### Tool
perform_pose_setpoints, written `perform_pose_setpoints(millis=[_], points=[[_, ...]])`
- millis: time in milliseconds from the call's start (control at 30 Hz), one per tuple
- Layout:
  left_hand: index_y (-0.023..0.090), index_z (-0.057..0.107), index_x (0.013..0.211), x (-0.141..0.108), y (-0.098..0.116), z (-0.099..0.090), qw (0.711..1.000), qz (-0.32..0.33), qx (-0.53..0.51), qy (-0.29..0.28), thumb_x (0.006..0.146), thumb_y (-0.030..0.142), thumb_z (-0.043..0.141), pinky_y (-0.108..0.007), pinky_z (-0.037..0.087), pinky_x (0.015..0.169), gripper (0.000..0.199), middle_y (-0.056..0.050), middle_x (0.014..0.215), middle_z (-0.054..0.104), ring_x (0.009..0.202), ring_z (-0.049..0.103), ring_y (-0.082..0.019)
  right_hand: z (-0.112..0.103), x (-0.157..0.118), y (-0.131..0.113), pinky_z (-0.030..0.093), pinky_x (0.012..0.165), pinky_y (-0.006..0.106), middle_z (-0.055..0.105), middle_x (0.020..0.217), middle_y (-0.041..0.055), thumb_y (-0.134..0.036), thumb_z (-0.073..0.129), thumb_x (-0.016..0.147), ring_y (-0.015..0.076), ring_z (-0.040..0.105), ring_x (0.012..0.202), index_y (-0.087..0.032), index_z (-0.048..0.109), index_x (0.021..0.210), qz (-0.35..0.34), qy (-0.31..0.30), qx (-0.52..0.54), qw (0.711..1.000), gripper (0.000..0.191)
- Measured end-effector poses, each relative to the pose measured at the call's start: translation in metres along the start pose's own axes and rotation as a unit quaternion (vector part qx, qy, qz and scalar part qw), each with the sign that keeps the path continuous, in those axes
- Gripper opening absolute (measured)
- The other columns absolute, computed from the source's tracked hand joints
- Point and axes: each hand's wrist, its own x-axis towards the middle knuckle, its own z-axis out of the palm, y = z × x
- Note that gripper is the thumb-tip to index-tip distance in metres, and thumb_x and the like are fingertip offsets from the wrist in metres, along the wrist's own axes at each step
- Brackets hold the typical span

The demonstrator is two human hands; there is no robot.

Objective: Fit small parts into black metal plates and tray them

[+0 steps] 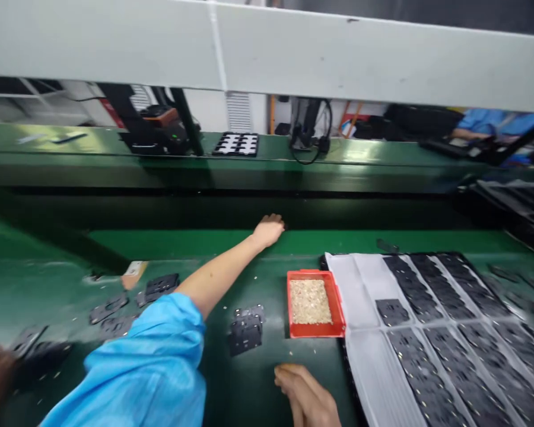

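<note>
Flat black plates (247, 335), notched and shiny-flecked, overlapped on the worktop (249, 385).
They lay ahead-left of the loosely curled right hand (310, 396), short of the bent-fingered left hand (268, 230); neither's hold could be told.

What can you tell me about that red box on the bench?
The red box is a shallow, open-topped rectangle that looks like plastic, with a plain rim and walls. Many small, pale beige bits cover its floor; they are too tiny to make out singly. It sits upright on the dark green bench, close against the left edge of the big tray; whether it overlaps that edge is hard to tell. The left hand and right hand are both clear of it.
</note>
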Motion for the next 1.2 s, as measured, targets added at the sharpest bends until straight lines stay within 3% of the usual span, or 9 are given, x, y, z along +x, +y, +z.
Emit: perform_pose_setpoints(millis=[133,200,300,467,600,700,900,1033,1200], points=[[0.013,0.067,0.125,-0.019,0.007,-0.021,0.998,-0.059,-0.026,0.017,0.105,0.038,0.063,-0.046,0.060,0.096,0.032,-0.012,0.123,0.071,0.110,0.071,-0.025,-0.028,0.037,-0.022,0.064,0.095,0.025,0.078,0.118,0.0098,0.006,0.045,0.097,0.0177,0.078,0.108,-0.021,0.068,0.133,-0.006,0.073,-0.082,0.994,0.050],[0.009,0.066,0.114,-0.034,0.015,-0.036,0.995,-0.080,-0.053,0.021,0.110,0.030,0.044,-0.040,0.058,0.088,0.030,-0.017,0.102,0.076,0.099,0.076,-0.029,-0.035,0.051,-0.024,0.061,0.106,0.033,0.075,0.129,0.0125,0.007,0.042,0.095,0.0207,0.073,0.122,-0.019,0.067,0.136,0.017,0.108,-0.135,0.985,0.055],[0.017,0.059,0.106,-0.071,0.028,-0.057,0.992,-0.064,-0.109,0.021,0.112,0.031,0.020,-0.030,0.055,0.077,0.041,-0.008,0.083,0.077,0.081,0.078,-0.023,-0.036,0.063,-0.021,0.056,0.114,0.049,0.065,0.146,0.0184,0.002,0.046,0.094,0.0306,0.063,0.138,-0.016,0.072,0.129,0.054,0.117,-0.182,0.975,0.047],[0.025,0.049,0.089,-0.157,0.061,-0.071,0.970,0.000,-0.240,-0.051,0.108,0.051,0.030,-0.027,0.048,0.064,0.038,0.003,0.061,0.066,0.055,0.065,-0.019,-0.040,0.063,-0.028,0.060,0.100,0.038,0.073,0.121,0.0106,-0.012,0.054,0.103,0.0227,0.072,0.111,-0.021,0.071,0.125,0.107,0.167,-0.067,0.978,0.030],[0.026,0.051,0.089,-0.201,0.103,-0.070,0.949,0.037,-0.284,-0.130,0.107,0.046,0.035,-0.028,0.042,0.059,0.031,0.005,0.055,0.055,0.052,0.059,-0.019,-0.052,0.064,-0.034,0.061,0.083,0.033,0.071,0.114,0.0092,-0.025,0.060,0.103,0.0198,0.072,0.093,-0.021,0.067,0.128,0.147,0.195,0.053,0.968,0.027],[0.024,0.055,0.092,-0.217,0.129,-0.067,0.911,0.027,-0.391,-0.131,0.107,0.046,0.042,-0.027,0.046,0.063,0.030,0.002,0.067,0.063,0.057,0.062,-0.017,-0.060,0.063,-0.032,0.059,0.066,0.026,0.070,0.098,0.0058,-0.027,0.058,0.104,0.0160,0.070,0.078,-0.021,0.067,0.112,0.179,0.196,0.140,0.954,0.014],[0.017,0.056,0.095,-0.236,0.154,-0.051,0.744,-0.054,-0.658,-0.105,0.100,0.054,0.062,-0.022,0.044,0.051,0.038,-0.002,0.076,0.067,0.056,0.060,-0.011,-0.068,0.054,-0.035,0.060,0.065,0.022,0.072,0.083,-0.0003,-0.032,0.065,0.104,0.0122,0.071,0.068,-0.023,0.061,0.112,0.223,0.201,0.216,0.929,0.012],[0.019,0.050,0.090,-0.241,0.154,-0.050,0.726,-0.055,-0.674,-0.123,0.104,0.055,0.057,-0.020,0.037,0.049,0.040,0.004,0.061,0.057,0.047,0.051,-0.008,-0.083,0.052,-0.035,0.064,0.068,0.022,0.075,0.102,0.0034,-0.025,0.067,0.103,0.0136,0.076,0.079,-0.026,0.065,0.117,0.185,0.182,0.131,0.957,0.014],[0.021,0.046,0.090,-0.243,0.152,-0.057,0.722,-0.053,-0.676,-0.137,0.106,0.055,0.054,-0.020,0.031,0.048,0.038,0.008,0.063,0.047,0.048,0.044,-0.007,-0.099,0.054,-0.029,0.063,0.086,0.029,0.075,0.107,0.0056,-0.010,0.066,0.100,0.0181,0.075,0.100,-0.024,0.074,0.111,0.037,0.142,-0.054,0.988,0.021]])
